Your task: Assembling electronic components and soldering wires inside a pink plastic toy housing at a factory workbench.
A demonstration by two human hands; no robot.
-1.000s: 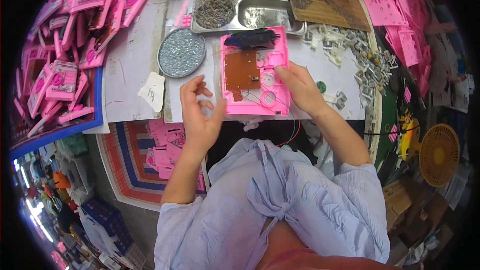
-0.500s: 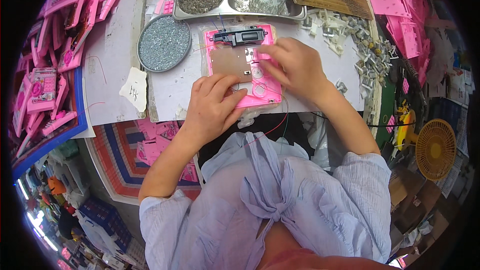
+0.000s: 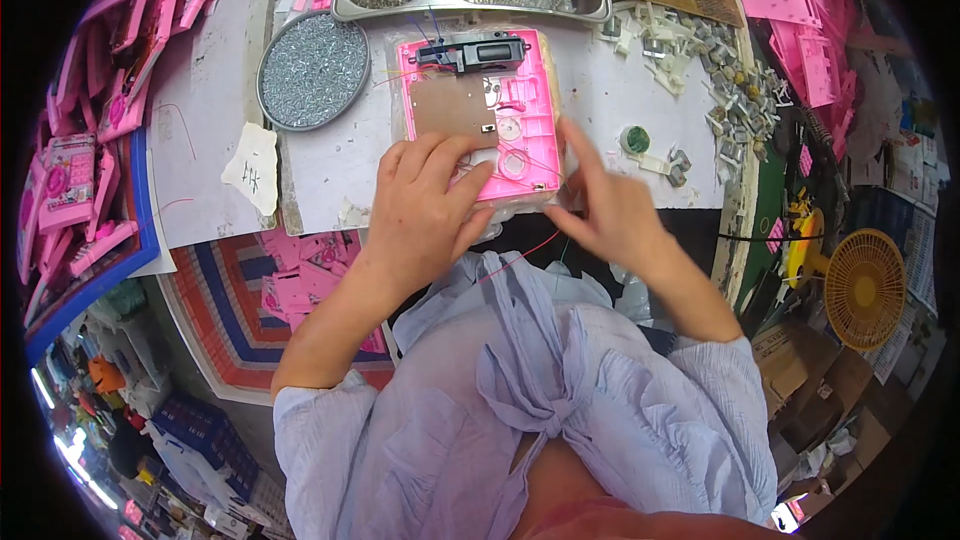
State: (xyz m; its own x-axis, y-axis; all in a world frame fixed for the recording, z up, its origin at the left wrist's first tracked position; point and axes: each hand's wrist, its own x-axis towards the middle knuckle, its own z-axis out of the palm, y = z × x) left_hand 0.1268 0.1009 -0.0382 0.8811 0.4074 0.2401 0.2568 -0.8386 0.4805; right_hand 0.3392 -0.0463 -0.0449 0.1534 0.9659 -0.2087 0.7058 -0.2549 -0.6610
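Note:
An open pink plastic housing (image 3: 541,105) lies on the table in front of me. A brown circuit board (image 3: 448,105) covers its left part, and a black plastic module (image 3: 492,54) with wires sits along its far edge. My left hand (image 3: 420,202) is curled over the board's near edge, fingers pressing on it and the thumb over the housing's near side. Its fingertips partly hide thin wires. My right hand (image 3: 618,215) is at the housing's near right corner, thumb and fingers apart, slightly blurred. A red wire (image 3: 525,257) hangs from the near edge.
Left of the housing stands a round dish of small screws (image 3: 314,70). Behind is a metal tray (image 3: 600,8) of small metal parts. To the right lie a green roll (image 3: 634,140) and loose white-and-metal pieces (image 3: 730,90). Pink casings (image 3: 75,175) are piled at the left.
My right hand has moved from over the housing's right part to its near right corner, uncovering the inside and the green roll. The left hand stays at the board. The whole view has shifted slightly.

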